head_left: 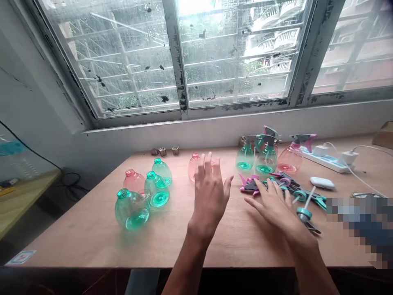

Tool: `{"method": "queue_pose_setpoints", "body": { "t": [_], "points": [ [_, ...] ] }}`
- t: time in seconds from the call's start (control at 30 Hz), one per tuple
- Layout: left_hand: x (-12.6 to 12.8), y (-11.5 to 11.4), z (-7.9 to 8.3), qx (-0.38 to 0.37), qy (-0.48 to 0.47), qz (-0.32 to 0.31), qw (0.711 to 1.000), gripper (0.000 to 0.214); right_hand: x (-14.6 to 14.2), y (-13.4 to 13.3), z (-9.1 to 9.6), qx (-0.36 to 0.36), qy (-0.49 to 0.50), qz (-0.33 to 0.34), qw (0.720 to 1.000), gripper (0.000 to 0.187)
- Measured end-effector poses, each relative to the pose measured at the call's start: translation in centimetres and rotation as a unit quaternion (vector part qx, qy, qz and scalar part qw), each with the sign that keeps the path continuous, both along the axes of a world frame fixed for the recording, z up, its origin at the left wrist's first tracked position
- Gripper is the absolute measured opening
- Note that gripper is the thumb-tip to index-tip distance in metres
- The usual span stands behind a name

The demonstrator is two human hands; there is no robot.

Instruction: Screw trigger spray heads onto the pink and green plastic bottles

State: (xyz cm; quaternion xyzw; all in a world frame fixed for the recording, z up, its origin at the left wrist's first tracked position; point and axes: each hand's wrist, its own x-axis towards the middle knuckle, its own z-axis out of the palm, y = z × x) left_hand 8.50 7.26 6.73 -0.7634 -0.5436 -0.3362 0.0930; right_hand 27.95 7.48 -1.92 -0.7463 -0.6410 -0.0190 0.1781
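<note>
My left hand [210, 188] is raised over the wooden table [92, 229], fingers spread and holding nothing, just in front of an upright pink bottle [193, 166]. My right hand [273, 200] reaches flat, fingers stretched, onto a pile of pink and teal spray heads [287, 184]. Several empty green and pink bottles [144, 196] lie on their sides at the left. Three assembled spray bottles [265, 155] stand at the back right.
A white power strip [325, 159] with plugs and cables lies at the back right, a small white case [322, 182] in front of it. Small square items [167, 151] sit by the wall under the window. A blurred patch covers the table's right edge.
</note>
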Motion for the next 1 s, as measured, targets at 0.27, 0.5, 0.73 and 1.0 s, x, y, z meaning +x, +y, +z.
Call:
{"method": "queue_pose_setpoints", "body": {
  "t": [0.27, 0.5, 0.73, 1.0],
  "points": [
    [-1.4, 1.5, -2.1, -0.115, -0.039, 0.04, 0.992, 0.066, 0.7, 2.5, 1.3, -0.088, -0.022, 0.006, 0.996, 0.077],
    [-6.2, -5.0, -6.7, -0.149, -0.253, -0.022, 0.956, 0.065, 1.3, 2.3, 0.5, -0.121, -0.026, 0.052, 0.991, 0.058],
    [-7.6, -6.3, -11.5, -0.181, -0.314, -0.037, 0.931, 0.089, -0.7, -0.6, 0.1, 0.001, -0.018, 0.147, 0.989, 0.033],
    [-6.8, -7.8, -9.5, -0.127, -0.486, 0.004, 0.865, 0.081, -3.5, -4.4, -2.9, 0.091, 0.105, 0.195, 0.971, 0.029]
  ]
}}
